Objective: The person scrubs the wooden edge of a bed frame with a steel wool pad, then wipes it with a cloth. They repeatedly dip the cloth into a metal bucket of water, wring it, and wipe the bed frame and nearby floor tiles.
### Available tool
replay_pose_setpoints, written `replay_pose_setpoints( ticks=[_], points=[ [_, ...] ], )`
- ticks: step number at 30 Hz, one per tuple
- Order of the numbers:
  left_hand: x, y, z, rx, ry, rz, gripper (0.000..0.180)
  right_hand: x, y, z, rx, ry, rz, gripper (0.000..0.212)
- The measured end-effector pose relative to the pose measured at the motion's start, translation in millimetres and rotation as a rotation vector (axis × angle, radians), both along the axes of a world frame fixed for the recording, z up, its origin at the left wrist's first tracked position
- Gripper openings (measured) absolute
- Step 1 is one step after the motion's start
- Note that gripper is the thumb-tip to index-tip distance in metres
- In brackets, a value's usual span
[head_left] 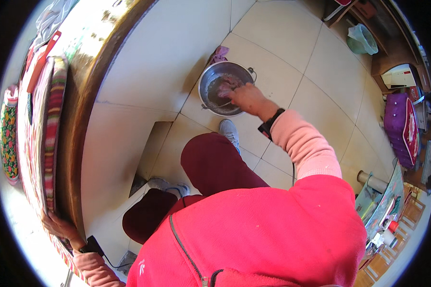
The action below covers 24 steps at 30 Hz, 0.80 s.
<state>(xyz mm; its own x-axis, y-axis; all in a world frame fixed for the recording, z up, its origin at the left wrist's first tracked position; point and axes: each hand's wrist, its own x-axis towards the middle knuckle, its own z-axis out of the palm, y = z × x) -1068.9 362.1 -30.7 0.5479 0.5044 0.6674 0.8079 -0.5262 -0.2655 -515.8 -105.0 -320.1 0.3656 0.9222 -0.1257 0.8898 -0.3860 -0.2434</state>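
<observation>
A metal bucket point(205, 93) with water in it stands on the tiled floor, its handle down at the side. My right hand point(250, 99) reaches over the rim, fingers closed on a wet purplish-pink cloth point(228, 87) lying in the water. My left hand point(61, 228) leans on the striped bedding point(56, 143) at the raised edge on the left, fingers laid out over it and nothing held. Both wrists carry dark bands.
A purple cloth point(220, 54) lies behind the bucket, against the white wall point(143, 67). A bin with a pale green liner point(362, 39) stands far right near wooden shelves. The purple tufted seat point(396, 129) and a glass-topped table point(380, 201) are on the right.
</observation>
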Motion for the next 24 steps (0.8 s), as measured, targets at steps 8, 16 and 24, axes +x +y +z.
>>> replay_pose_setpoints(
  ticks=[8,16,24],
  points=[
    [-4.1,3.1,-5.1,-0.016,0.006,0.037,0.047,-7.9,-72.1,89.6,-0.100,0.175,-0.272,0.026],
    [6.3,-4.3,-6.1,0.027,0.012,0.065,0.047,-68.9,-191.8,95.6,-0.272,0.288,-0.547,0.026],
    [-3.1,1.5,-6.7,0.003,0.012,0.058,0.045,-113.6,-298.8,49.6,-0.369,0.326,-0.692,0.026]
  ],
)
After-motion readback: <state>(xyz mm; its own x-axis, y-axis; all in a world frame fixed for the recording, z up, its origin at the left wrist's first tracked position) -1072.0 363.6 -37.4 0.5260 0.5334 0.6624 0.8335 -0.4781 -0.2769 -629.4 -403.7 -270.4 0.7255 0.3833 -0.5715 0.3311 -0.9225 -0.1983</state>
